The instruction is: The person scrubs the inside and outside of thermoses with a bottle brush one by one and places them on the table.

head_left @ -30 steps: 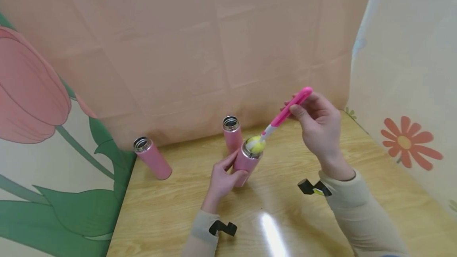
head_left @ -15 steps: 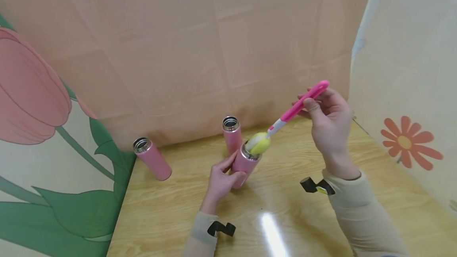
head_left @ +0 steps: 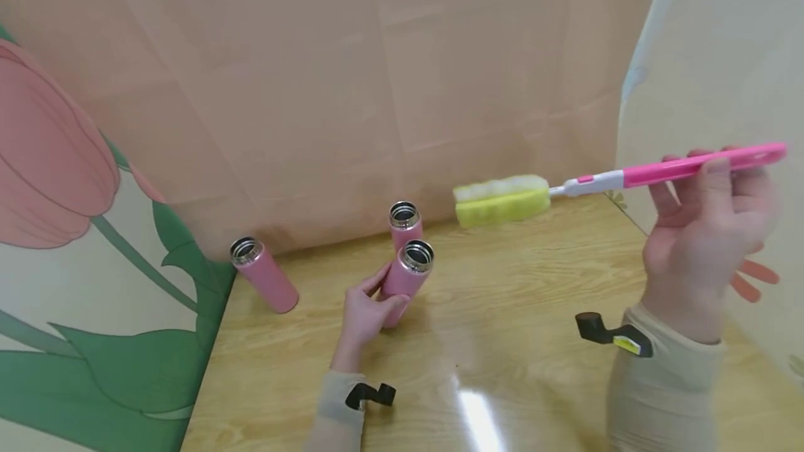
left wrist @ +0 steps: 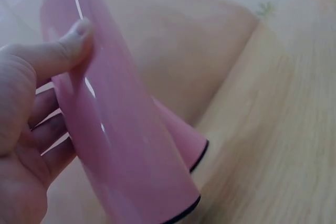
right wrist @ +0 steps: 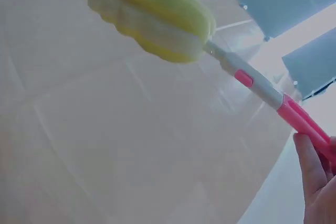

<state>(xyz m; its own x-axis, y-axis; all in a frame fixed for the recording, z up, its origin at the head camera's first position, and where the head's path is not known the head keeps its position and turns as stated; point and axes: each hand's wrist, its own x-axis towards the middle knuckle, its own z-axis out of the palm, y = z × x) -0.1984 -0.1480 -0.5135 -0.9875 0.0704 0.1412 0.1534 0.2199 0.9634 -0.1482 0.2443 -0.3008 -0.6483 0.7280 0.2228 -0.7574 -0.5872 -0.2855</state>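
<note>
In the head view my right hand [head_left: 703, 236] grips the pink handle of a bottle brush [head_left: 502, 201], held level above the table at the right. Its yellow and white sponge head is fully out in the air; the right wrist view shows the ridged sponge [right wrist: 152, 17] close up. My left hand [head_left: 367, 309] holds an open pink bottle [head_left: 402, 281] with a steel neck, tilted to the right. Thumb and fingers wrap its side in the left wrist view, where the bottle's black-edged base [left wrist: 181, 211] shows low in the picture.
Just behind the held bottle stands a second open pink bottle [head_left: 405, 218]. A third pink bottle [head_left: 266, 277] is at the table's left. The wooden table [head_left: 521, 340] meets a peach backdrop [head_left: 301, 124] at the back and a flowered wall sheet [head_left: 710, 54] on the right.
My right hand has drawn the brush's sponge out of the bottle and swung it up and to the right, from slanted to level. The left hand and bottle have shifted slightly left.
</note>
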